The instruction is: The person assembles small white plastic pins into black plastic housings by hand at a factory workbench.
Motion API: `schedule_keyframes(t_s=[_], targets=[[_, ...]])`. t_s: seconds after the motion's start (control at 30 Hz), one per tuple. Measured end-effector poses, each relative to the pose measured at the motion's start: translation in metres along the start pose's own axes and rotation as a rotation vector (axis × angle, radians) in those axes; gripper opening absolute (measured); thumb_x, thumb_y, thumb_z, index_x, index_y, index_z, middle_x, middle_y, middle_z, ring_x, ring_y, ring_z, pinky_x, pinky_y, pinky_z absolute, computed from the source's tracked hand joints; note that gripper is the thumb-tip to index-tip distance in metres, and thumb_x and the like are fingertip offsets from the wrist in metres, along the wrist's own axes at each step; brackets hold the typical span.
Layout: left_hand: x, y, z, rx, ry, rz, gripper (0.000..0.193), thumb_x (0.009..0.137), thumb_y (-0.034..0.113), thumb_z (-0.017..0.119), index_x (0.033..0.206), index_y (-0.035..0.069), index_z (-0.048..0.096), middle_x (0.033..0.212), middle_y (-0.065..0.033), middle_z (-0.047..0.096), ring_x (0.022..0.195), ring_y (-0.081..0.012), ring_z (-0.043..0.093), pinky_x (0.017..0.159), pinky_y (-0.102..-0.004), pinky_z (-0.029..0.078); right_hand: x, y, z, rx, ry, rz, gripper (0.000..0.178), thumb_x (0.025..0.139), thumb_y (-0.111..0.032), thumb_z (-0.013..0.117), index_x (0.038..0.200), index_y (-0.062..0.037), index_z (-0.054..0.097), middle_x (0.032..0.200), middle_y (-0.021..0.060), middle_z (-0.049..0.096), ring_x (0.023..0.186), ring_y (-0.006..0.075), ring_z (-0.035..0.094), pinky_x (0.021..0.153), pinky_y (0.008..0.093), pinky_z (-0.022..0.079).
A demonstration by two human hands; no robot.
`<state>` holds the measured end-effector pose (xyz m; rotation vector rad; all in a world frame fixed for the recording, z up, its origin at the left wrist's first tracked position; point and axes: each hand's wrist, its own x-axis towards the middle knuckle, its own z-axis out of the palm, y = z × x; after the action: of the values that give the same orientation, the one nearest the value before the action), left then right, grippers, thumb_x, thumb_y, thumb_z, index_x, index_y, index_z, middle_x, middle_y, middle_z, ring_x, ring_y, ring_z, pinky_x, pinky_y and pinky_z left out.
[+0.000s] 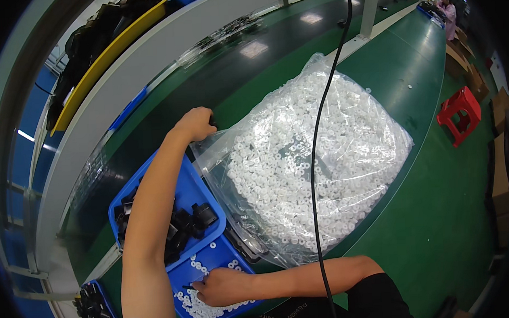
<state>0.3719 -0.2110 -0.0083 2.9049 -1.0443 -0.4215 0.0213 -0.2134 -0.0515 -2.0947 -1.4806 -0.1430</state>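
Observation:
My left hand [195, 124] reaches out past the far blue tray, over the green table beside the plastic bag's edge. Its fingers are curled around a small black part [212, 120], mostly hidden by the hand. My right hand [218, 287] is down in the near blue tray [213, 255], fingers closed among loose small white rings [200, 311]. Something dark shows at those fingertips, too covered to name. Black plastic parts [203, 216] lie in the far blue tray [191, 185], partly behind my left forearm.
A large clear bag [323, 149] full of white rings lies on the green table [405, 65]. A black cable [315, 173] hangs across the view. Yellow-rimmed bin [108, 63] with black parts stands upper left. Red stool [460, 113], cartons [499, 169] and another person [448, 16] are at right.

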Motion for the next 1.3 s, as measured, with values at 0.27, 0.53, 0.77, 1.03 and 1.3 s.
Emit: schedule_keyframes(t_s=[0.27,0.53,0.77,1.03,1.3], targets=[[-0.070,0.027,-0.043,-0.047,0.377,0.145,0.038,0.087,0.028,0.062,0.115,0.002,0.062,0.113,-0.0198,0.060,0.104,-0.0374,0.058,0.090,-0.0427,0.047,-0.003,0.003,-0.022,0.053,0.092,-0.031,0.015,0.078,-0.017,0.059,0.077,-0.0020,0.061,0.080,0.0118,0.061,0.058,0.0227,0.063,0.043,0.0348,0.048],[-0.282,0.046,-0.058,-0.047,0.437,0.009,0.023,0.093,0.016,0.053,0.105,0.005,0.068,0.075,-0.0145,0.056,0.075,-0.0299,0.058,0.070,-0.0401,0.046,0.007,0.010,-0.051,-0.096,0.305,-0.112,0.011,0.072,-0.018,0.059,0.076,-0.0078,0.056,0.070,0.0026,0.048,0.053,0.0136,0.054,0.044,0.0262,0.041],[-0.317,0.070,-0.008,-0.055,0.595,0.003,0.033,0.076,0.019,0.074,0.104,0.003,0.066,0.093,-0.0105,0.056,0.087,-0.0287,0.056,0.077,-0.0364,0.049,0.001,0.026,-0.094,0.137,0.781,0.025,0.013,0.072,-0.004,0.069,0.082,-0.0048,0.060,0.071,0.0027,0.047,0.050,0.0137,0.044,0.044,0.0253,0.035],[-0.281,0.094,0.026,-0.021,0.504,0.043,0.043,0.066,0.018,0.080,0.099,-0.003,0.063,0.093,-0.0134,0.053,0.094,-0.0283,0.053,0.075,-0.0354,0.052,-0.002,0.036,-0.085,0.727,0.928,0.245,0.010,0.084,0.000,0.065,0.090,-0.0001,0.058,0.078,0.0027,0.051,0.062,0.0063,0.043,0.055,0.0195,0.032],[-0.322,0.103,0.016,-0.614,0.643,0.106,0.045,0.065,0.005,0.081,0.104,0.002,0.059,0.111,-0.0120,0.064,0.102,-0.0289,0.062,0.087,-0.0353,0.051,-0.010,0.035,-0.090,0.799,1.008,0.244,0.010,0.085,-0.002,0.064,0.091,-0.0001,0.057,0.080,0.0020,0.051,0.068,0.0064,0.042,0.061,0.0203,0.033]])
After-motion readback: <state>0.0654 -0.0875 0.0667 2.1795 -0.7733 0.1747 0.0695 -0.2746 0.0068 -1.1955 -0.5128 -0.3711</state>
